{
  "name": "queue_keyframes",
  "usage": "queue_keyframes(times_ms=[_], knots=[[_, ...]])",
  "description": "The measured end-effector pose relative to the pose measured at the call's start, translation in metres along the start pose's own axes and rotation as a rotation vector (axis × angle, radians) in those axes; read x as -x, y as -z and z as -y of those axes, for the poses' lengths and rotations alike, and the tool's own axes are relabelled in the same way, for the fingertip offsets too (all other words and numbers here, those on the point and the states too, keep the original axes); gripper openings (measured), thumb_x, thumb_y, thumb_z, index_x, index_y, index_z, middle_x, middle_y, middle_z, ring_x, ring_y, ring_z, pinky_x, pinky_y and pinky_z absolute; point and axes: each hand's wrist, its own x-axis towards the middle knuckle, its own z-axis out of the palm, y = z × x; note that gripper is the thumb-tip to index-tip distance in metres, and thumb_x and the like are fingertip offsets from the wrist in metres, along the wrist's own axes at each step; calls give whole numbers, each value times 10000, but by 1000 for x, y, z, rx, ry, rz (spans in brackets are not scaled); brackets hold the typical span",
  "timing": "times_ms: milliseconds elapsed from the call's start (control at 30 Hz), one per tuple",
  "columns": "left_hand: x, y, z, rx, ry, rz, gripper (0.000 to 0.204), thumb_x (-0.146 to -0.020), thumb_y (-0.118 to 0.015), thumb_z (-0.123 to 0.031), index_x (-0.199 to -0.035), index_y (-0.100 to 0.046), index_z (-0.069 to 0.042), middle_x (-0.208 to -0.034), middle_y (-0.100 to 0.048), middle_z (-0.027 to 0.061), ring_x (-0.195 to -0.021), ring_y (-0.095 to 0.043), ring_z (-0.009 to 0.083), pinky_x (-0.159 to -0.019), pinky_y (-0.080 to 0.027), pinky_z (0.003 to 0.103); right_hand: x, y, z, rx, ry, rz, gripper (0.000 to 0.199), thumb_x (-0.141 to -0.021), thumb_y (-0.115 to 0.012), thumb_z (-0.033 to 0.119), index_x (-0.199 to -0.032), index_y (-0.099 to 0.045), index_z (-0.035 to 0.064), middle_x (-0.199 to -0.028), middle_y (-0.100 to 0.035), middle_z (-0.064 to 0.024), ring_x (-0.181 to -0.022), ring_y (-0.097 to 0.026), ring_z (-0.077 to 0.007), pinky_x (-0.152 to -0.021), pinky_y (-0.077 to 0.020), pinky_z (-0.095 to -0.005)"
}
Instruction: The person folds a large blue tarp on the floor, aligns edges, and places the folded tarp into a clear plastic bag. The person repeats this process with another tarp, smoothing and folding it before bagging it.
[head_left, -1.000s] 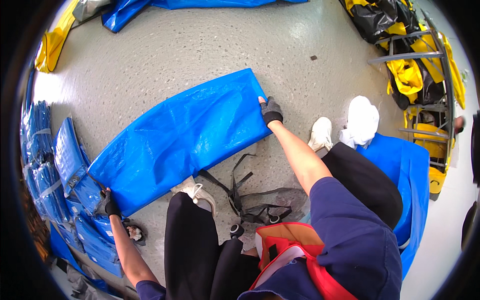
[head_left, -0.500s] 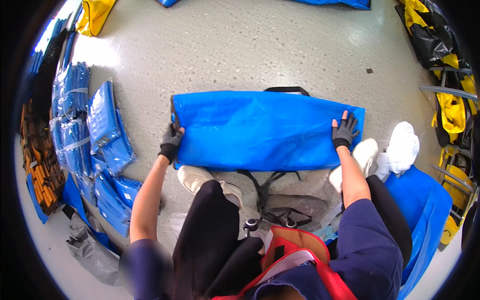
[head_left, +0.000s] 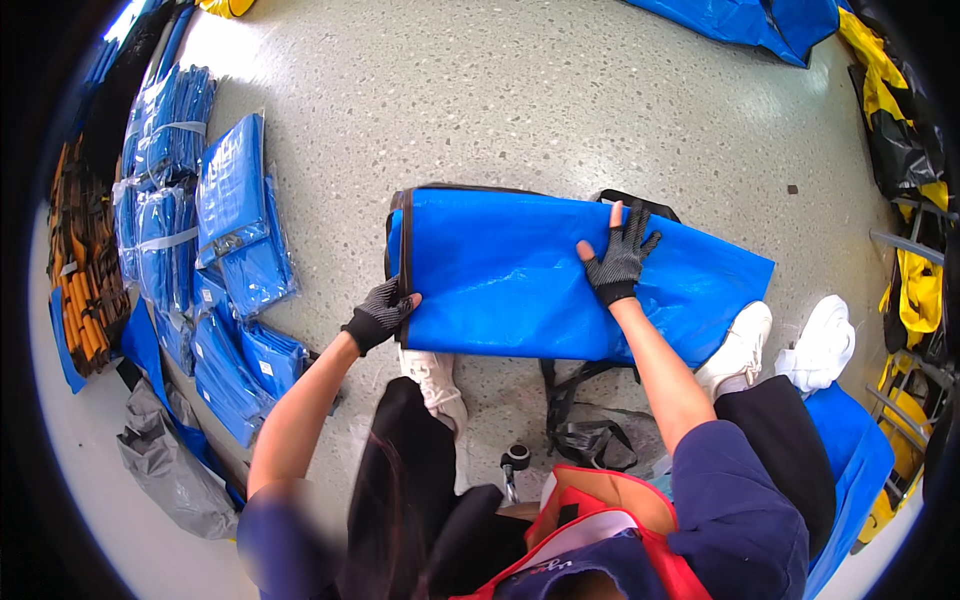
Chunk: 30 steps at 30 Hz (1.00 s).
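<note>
A large blue bag (head_left: 500, 270) of shiny sheet material lies folded flat on the floor before my feet. Dark trim runs down its left edge, and a black strap (head_left: 665, 208) sticks out behind it. My left hand (head_left: 382, 312), in a dark dotted glove with bare fingertips, pinches that trimmed edge near its front end, thumb on top. On the bag's upper face, right of the middle, my right hand (head_left: 620, 262) rests flat with fingers spread, gloved alike. More black straps (head_left: 590, 430) lie between my feet, in front of the bag.
Packs of folded blue bags in clear plastic (head_left: 235, 200) are stacked at the left, beside bundled orange-and-black straps (head_left: 85, 300). A grey bag (head_left: 170, 470) lies lower left. Yellow-and-black bags (head_left: 915, 290) line the right side. Another blue bag (head_left: 770, 25) lies far right.
My right hand has slid inward from the bag's right end toward its middle. The left hand now grips the trimmed edge nearer the front. The trim shows more plainly on top, and the view has shifted.
</note>
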Motion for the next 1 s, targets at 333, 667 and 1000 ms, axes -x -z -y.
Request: queue_keyframes(times_ms=[333,667,1000], knots=[[-36,-31,46,-347,137,-419,448,-845,-604,-224,-1218,-428,-50,-1082,-605,232,-1005,-567,434,-838,-462,448,-24,-40,129,19,708,501,818,-734,-476,714,-1412,-336,279,-1501,-193,-172,-1394,-99,-393,-1011,1,-704],[7,-62,68,-605,-43,-886,331,-780,-643,-340,-908,-594,-39,-1004,-534,192,-951,-491,387,-820,-413,469,-81,-30,144,-45,509,331,596,-781,-627,451,-1215,-535,54,-1083,-602,-163,-1006,-556,-312,-913,-398,-444],[-9,-52,71,-698,-60,-700,311,-734,-647,-205,-967,-556,-20,-1027,-533,221,-978,-485,387,-868,-374,459,-71,-71,161,224,651,239,608,-801,-575,501,-1295,-480,159,-933,-575,-113,-848,-550,-272,-724,-419,-430]])
